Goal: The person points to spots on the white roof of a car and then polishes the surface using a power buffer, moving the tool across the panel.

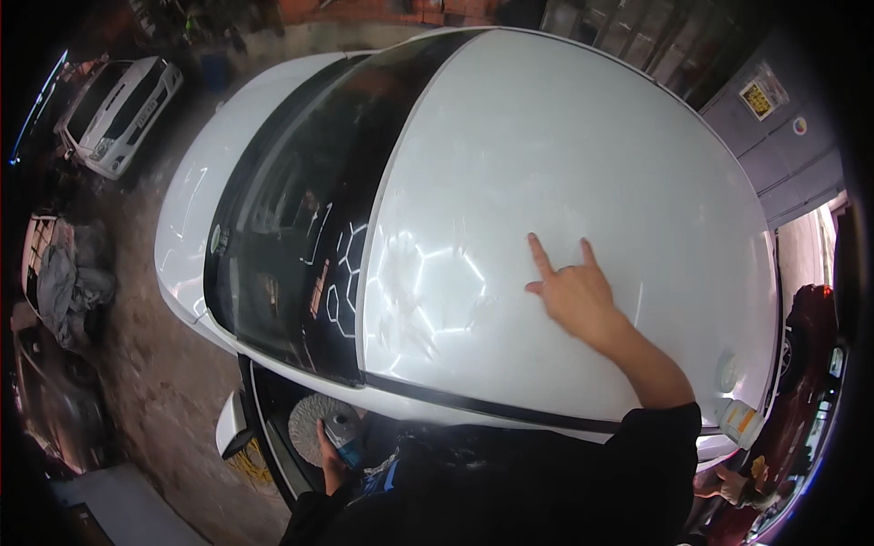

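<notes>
The white roof (564,118) of a car spreads out in front of me, with bright hexagon-shaped light reflections and hazy streaks near the windshield. Over its middle is my right hand (580,296), holding nothing. Its thumb, index and little fingers are stretched apart while the middle ones are folded. Whether it touches the paint I cannot tell. Low beside the car, my left hand (331,461) grips a polisher (345,431) with a round, grey, fluffy pad (309,428). My body hides part of the tool.
A white bottle (742,424) stands tilted in view at the roof's right end. The side mirror (233,424) juts out near the polisher, above a coiled yellow cord (250,464). Another person's hand (728,484) shows at lower right. Other cars, including a white one (123,114), stand around.
</notes>
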### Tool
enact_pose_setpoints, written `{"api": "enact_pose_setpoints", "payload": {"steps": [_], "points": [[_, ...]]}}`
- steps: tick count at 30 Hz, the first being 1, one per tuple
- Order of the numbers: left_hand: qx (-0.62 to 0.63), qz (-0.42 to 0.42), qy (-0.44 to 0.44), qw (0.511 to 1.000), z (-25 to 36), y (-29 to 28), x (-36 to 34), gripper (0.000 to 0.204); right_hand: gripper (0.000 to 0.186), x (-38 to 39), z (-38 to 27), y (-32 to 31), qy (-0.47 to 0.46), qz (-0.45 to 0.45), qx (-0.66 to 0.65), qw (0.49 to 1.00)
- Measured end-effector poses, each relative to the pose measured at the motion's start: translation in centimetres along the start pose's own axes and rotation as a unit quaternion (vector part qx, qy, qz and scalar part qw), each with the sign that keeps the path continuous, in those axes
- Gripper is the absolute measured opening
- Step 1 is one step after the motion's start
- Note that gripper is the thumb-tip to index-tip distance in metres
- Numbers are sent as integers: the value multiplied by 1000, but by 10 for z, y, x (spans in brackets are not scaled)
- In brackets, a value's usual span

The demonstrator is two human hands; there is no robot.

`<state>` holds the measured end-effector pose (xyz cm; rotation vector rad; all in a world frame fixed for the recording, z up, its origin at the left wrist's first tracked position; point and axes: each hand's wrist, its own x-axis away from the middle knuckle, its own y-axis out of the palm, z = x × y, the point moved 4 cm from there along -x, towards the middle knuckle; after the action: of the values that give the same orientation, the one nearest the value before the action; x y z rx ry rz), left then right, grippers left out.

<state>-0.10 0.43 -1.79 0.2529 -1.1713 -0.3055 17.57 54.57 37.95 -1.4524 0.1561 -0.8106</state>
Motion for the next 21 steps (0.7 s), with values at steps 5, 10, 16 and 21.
{"api": "enact_pose_setpoints", "payload": {"steps": [5, 10, 16, 21], "points": [[32, -4, -10, 999, 1, 4, 12, 66, 69, 27, -92, 42, -303, 286, -44, 908], [-18, 61, 78, 995, 28, 32, 40, 67, 72, 34, -134, 10, -343, -155, -221, 900], [4, 62, 101, 993, 42, 21, 55, 68, 71, -8, -156, 25, -370, -61, -159, 913], [57, 74, 112, 989, 36, 20, 76, 66, 73, 53, -95, 39, -308, 47, -16, 950]]}}
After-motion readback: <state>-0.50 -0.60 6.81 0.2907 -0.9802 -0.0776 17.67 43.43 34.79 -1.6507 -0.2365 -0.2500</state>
